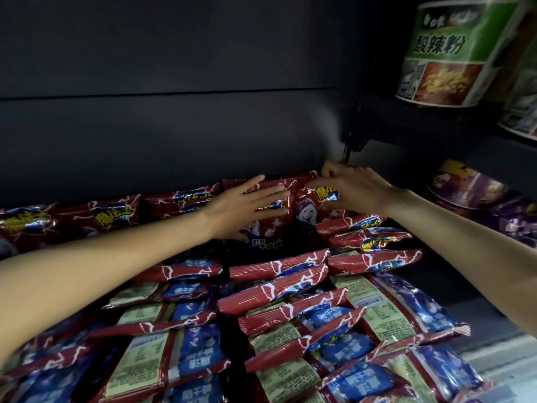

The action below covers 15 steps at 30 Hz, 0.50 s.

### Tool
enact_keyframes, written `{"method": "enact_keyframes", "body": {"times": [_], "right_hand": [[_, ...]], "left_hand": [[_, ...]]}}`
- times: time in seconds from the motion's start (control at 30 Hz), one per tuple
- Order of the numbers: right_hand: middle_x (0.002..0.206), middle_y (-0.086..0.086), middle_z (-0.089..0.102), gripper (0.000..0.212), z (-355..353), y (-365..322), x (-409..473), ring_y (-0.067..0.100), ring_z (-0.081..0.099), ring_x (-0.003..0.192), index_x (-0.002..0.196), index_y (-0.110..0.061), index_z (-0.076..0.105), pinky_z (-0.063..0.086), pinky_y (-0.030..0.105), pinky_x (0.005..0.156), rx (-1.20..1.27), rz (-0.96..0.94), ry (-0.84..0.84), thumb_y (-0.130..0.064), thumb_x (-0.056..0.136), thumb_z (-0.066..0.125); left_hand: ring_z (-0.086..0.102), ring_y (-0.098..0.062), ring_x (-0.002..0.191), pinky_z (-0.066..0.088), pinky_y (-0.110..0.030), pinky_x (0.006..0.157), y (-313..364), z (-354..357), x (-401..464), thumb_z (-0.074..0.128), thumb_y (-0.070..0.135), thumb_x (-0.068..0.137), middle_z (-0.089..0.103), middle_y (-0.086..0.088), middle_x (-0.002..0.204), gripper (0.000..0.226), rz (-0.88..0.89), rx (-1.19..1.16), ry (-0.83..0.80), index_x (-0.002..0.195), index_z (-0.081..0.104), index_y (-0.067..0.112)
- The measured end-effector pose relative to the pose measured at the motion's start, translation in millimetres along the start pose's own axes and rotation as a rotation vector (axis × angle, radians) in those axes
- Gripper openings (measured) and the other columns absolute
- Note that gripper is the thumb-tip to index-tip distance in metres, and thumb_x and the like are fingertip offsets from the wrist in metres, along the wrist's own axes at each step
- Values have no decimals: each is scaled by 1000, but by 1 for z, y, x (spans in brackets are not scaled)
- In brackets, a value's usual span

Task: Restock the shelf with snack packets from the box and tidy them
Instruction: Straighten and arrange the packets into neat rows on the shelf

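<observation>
Red and blue foil snack packets (pixel 279 289) filling the dark shelf, lying flat in overlapping rows toward the camera, some showing pale green label backs. Standing upright at the rear, against the dark back panel (pixel 174 126), a row of the same packets facing forward. Left hand (pixel 247 205) reaching in, fingers straight and spread wide, pressing flat on an upright red packet (pixel 267 225) near the middle of that rear row. Right hand (pixel 348 190) just beside it, fingers curled, pinching the top edge of the neighbouring upright packet (pixel 316 207) at the row's right end. Sitting right of the back panel, on a higher shelf, a green and white paper noodle cup (pixel 447 53). Below that, purple bowl tubs (pixel 470 187), blurred.
</observation>
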State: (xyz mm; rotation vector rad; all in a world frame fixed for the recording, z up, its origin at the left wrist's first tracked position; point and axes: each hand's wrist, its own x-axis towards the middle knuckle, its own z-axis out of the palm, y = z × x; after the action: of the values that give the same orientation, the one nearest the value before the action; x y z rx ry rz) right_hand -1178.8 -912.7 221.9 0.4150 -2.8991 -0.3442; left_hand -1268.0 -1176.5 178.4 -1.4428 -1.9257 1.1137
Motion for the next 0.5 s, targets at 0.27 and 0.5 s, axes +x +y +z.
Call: {"method": "enact_keyframes", "body": {"times": [0.27, 0.5], "right_hand": [[119, -3, 52, 40, -11, -12, 1, 15, 55, 104, 133, -34, 49, 43, 28, 79, 154, 34, 33, -36, 93, 54], [120, -7, 56, 33, -43, -67, 6, 16, 56, 106, 127, -32, 54, 49, 36, 84, 183, -145, 156, -35, 95, 52]], "left_hand": [[0, -21, 146, -11, -43, 116, -15, -16, -8, 48, 52, 90, 8, -3, 158, 70, 87, -365, 177, 149, 18, 28], [58, -15, 92, 52, -30, 79, -42, -15, -109, 48, 39, 91, 61, 1, 101, 30, -343, -719, 517, 105, 60, 15]]}}
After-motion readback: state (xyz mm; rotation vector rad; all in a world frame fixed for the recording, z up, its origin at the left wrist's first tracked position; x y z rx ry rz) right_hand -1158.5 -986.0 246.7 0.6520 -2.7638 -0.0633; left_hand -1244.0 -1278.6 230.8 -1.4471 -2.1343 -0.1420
